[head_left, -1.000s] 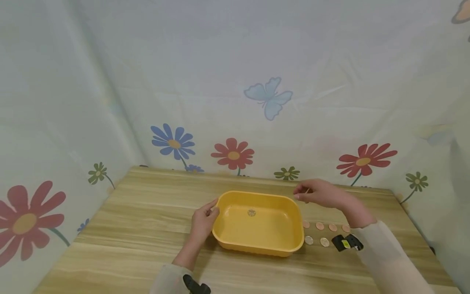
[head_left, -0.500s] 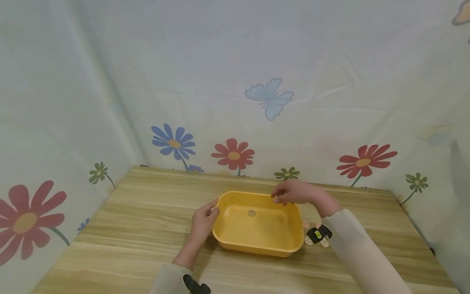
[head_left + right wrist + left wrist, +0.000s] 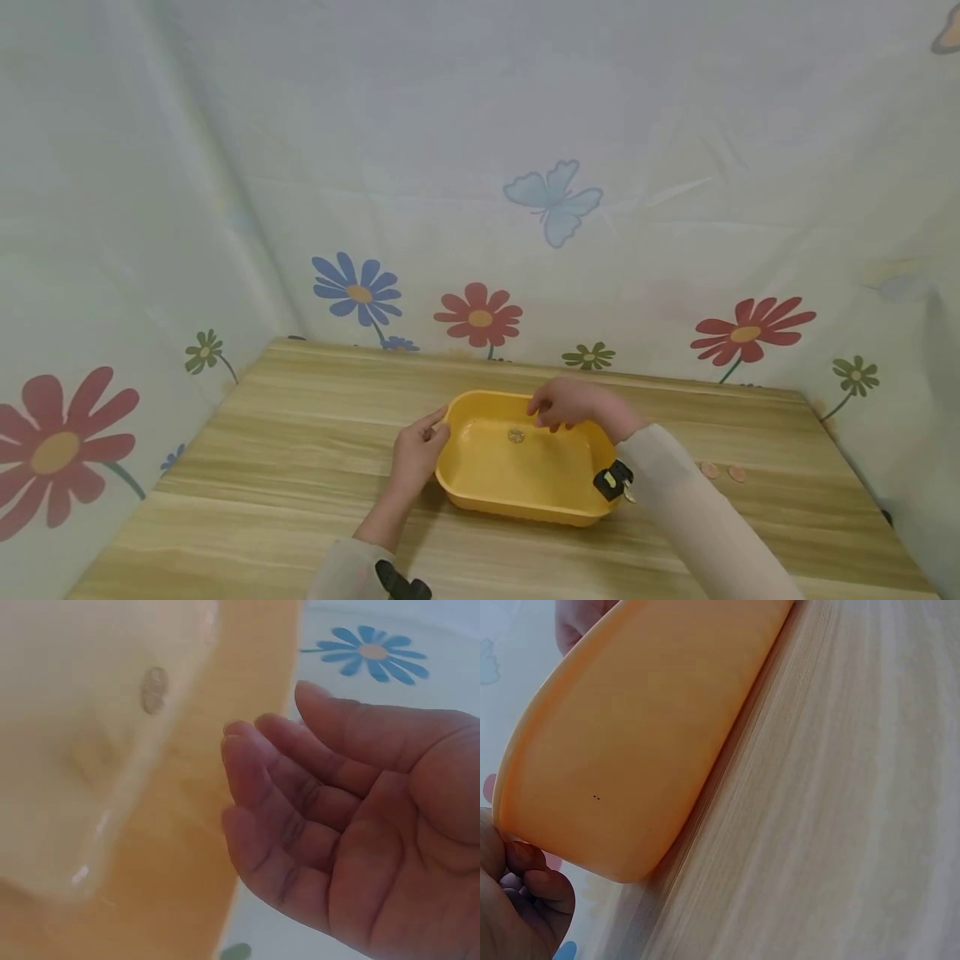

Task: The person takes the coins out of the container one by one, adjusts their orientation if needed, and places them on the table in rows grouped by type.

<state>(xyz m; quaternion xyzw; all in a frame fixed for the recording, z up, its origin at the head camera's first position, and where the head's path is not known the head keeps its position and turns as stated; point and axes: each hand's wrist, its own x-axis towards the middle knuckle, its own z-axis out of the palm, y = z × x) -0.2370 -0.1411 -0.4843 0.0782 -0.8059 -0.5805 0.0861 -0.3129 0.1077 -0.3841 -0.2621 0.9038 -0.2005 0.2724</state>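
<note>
A yellow tray [image 3: 525, 479] with rounded corners stands on the wooden table, one silvery coin [image 3: 516, 436] lying on its floor. My left hand [image 3: 417, 450] grips the tray's left rim, thumb on the inner side; in the left wrist view, curled fingers [image 3: 551, 896] show at that corner. Over the far part of the tray hovers my right hand [image 3: 572, 403], its fingers bent loosely. The right wrist view shows this palm [image 3: 382, 847] with the thumb apart from the fingers and nothing held. That view also has the coin [image 3: 154, 690], slightly blurred.
Two copper-coloured coins [image 3: 723, 472] lie on the table to the right, and another coin [image 3: 628, 493] partly shows beside the right wrist camera [image 3: 613, 480]. The right sleeve [image 3: 693, 508] covers part of that area. A flower-printed curtain [image 3: 637, 208] closes off the back.
My right hand has moved left from beyond the tray's right corner to above its inside, the sleeve now covering several coins. The left hand and the tray stay in place.
</note>
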